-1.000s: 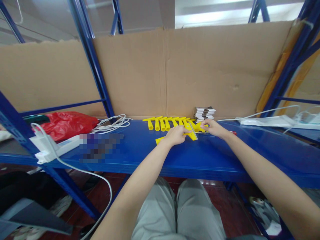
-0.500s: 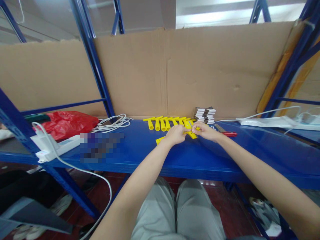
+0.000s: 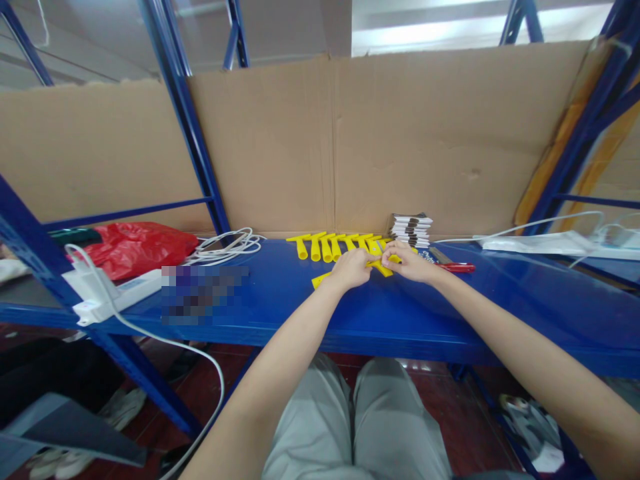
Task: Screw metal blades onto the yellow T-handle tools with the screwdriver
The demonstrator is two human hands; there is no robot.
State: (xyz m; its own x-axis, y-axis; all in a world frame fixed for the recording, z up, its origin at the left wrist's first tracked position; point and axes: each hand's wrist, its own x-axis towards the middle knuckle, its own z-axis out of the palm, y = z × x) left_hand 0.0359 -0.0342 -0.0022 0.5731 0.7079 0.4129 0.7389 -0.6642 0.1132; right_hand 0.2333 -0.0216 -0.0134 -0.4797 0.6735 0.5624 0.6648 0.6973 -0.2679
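Note:
My left hand [image 3: 353, 269] is closed on the near-left side of a yellow T-shaped plastic piece [image 3: 383, 269], held low above the blue shelf. On the other side of the same piece, the fingers of my right hand [image 3: 406, 262] are pinched together at its top, partly covering it. A row of several similar yellow T-shaped pieces [image 3: 327, 249] lies just behind my hands. Another yellow piece [image 3: 319, 281] pokes out from behind my left wrist, mostly hidden.
A stack of small white-and-dark packets [image 3: 411, 230] stands behind my right hand. A red-handled tool [image 3: 457, 267] lies right of it. Leftward on the blue shelf [image 3: 285, 313] are a white cable coil [image 3: 227, 247], a red plastic bag [image 3: 143, 250] and a power strip [image 3: 127, 291].
My right hand's fingers have shifted slightly on the yellow piece. My left hand stays nearly still, and the row is unchanged.

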